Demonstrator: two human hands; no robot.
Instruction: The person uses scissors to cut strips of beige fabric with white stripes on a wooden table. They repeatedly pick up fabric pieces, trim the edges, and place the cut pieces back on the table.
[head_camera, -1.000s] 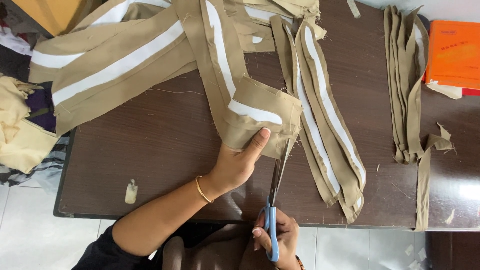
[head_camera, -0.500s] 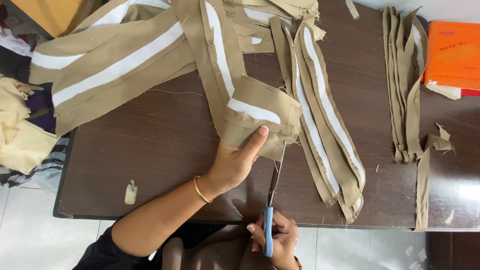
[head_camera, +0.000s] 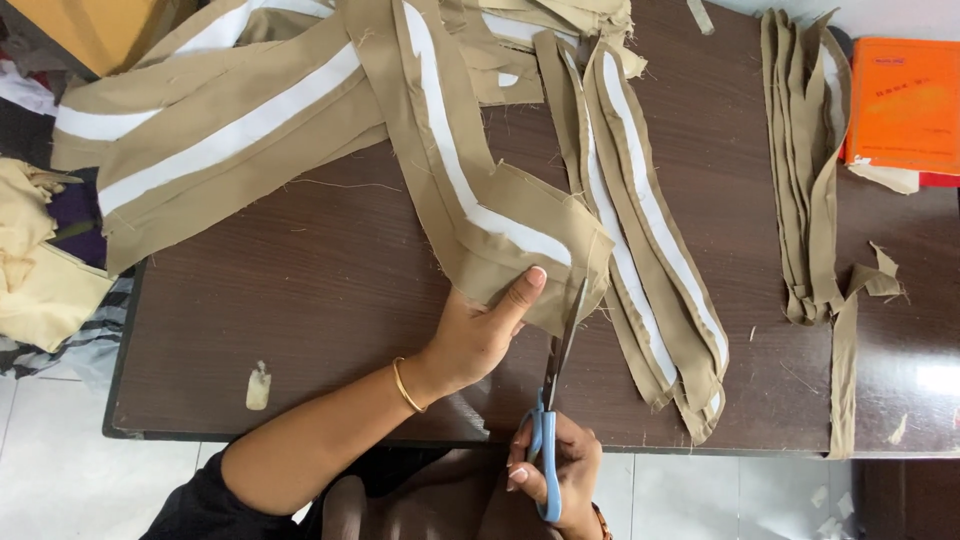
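We've got our left hand (head_camera: 475, 335) pressed flat on the near end of a khaki fabric strip (head_camera: 520, 235) with a white band down its middle, thumb stretched up onto the cloth, fingers tucked beneath its folded edge, so the grip is a loose pinch holding that end steady on the dark brown bench (head_camera: 320, 300). A thin gold bangle (head_camera: 404, 385) sits at the wrist. Down at the bench's near edge, our right hand (head_camera: 555, 470) is wrapped around the blue handles of the scissors (head_camera: 555, 390), fingers through the loops and curled tight. The blades point up and away from us, tips right at the lower right corner of the folded strip, just beside our left thumb; we cannot tell whether the blades are parted or together from here.

The strip runs back from our hand up toward the far left, where it crosses wider khaki pieces (head_camera: 220, 140) with white bands. To the right lie more banded strips (head_camera: 650, 250), overlapping, reaching the near edge. Further right, a stack of narrow plain khaki strips (head_camera: 805, 170), with an orange book (head_camera: 905, 105) beside it. A small cloth scrap (head_camera: 258, 387) rests near the left front corner.
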